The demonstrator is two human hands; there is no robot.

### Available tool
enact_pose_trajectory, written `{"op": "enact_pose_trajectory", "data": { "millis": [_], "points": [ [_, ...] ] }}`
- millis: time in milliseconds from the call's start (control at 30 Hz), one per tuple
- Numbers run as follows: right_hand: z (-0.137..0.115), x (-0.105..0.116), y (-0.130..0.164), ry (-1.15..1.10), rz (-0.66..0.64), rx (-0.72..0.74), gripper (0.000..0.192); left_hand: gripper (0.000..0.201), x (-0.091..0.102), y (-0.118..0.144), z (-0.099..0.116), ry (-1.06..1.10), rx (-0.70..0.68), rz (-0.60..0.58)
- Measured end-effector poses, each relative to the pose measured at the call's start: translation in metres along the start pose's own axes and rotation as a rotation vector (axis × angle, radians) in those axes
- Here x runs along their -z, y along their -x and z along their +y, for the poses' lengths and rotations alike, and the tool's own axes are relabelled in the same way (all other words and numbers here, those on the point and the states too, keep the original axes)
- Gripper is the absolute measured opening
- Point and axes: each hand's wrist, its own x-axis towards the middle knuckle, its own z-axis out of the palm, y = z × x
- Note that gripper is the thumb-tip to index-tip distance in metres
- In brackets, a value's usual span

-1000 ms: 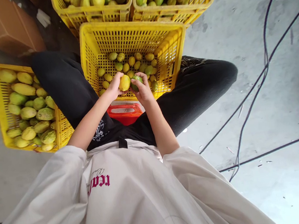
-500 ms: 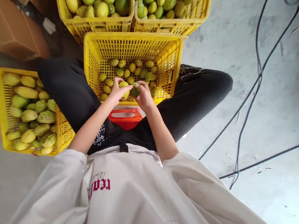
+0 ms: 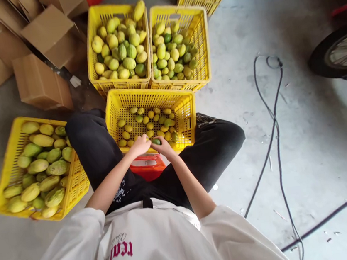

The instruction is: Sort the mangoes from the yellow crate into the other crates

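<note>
- Green fruit (image 3: pixel 156 141): small, dark green, roundish; sits at the near edge of the middle yellow crate (image 3: pixel 186 103), pinched by the right hand (image 3: pixel 163 147), partly covered by fingers.
- Yellow fruit (image 3: pixel 144 138): small, mostly hidden under the left hand (image 3: pixel 139 145), just beside the green one; colour barely shows.

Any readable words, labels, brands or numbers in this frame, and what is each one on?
"rea": red lettering on the white shirt, seen upside down and partly cut off; reading uncertain.
Thin script above it on the shirt: too faint to read.
White print on the black trousers: blurred, unreadable.
Yellow crates, cardboard boxes: no text visible.
</note>
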Motion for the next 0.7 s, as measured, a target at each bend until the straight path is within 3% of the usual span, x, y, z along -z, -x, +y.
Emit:
{"op": "enact_pose_trajectory", "data": {
  "millis": [133,233,300,367,400,467,533,633,700],
  "points": [
    [-0.033,0.033,-0.013,0.695,-0.231,0.162,0.03,0.046,0.002,0.016,0.0,-0.276,-0.011,-0.076],
    [-0.086,0.081,-0.04,0.944,-0.322,0.241,0.028,0.048,0.005,0.021,0.002,-0.365,-0.015,-0.051],
    [-0.121,0.119,-0.059,0.906,-0.127,0.279,0.024,0.049,0.008,0.022,0.003,-0.399,-0.008,-0.021],
    [-0.145,0.156,-0.075,0.777,0.202,0.431,0.035,0.049,0.01,0.021,0.005,-0.409,0.011,0.01],
    [-0.151,0.171,-0.08,0.719,0.283,0.498,0.046,0.048,0.01,0.021,0.006,-0.406,0.021,0.02],
    [-0.151,0.195,-0.086,0.661,0.338,0.517,0.065,0.047,0.011,0.022,0.009,-0.391,0.038,0.025],
    [-0.138,0.207,-0.089,0.665,0.294,0.474,0.071,0.046,0.012,0.023,0.011,-0.375,0.05,0.015],
    [-0.113,0.213,-0.093,0.833,0.169,0.275,0.066,0.046,0.029,0.018,0.012,-0.37,0.06,-0.01],
    [-0.103,0.212,-0.097,0.998,0.021,0.099,0.059,0.046,0.055,0.009,0.012,-0.376,0.063,0.01]
  ]
}}
